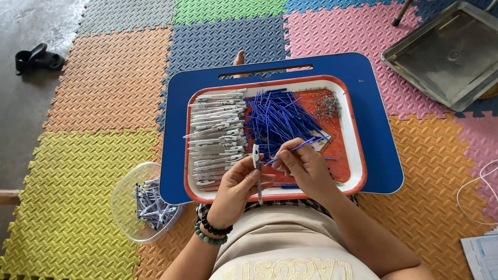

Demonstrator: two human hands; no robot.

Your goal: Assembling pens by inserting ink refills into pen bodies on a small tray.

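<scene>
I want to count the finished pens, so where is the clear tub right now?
In the head view the clear tub sits on the foam mat at lower left, tucked against the blue lap table's near-left corner, beside the left hand.

Floor's covered in those interlocking foam mats [98, 98], all sorts of colours: orange, yellow, pink, blue, green, grey. A metal tray [450, 54] sits off in the top right corner, and a black sandal [37, 58] lies on bare concrete top left. White cord [474, 189] loops along the right edge, with a printed sheet [482, 255] just below it.
</scene>
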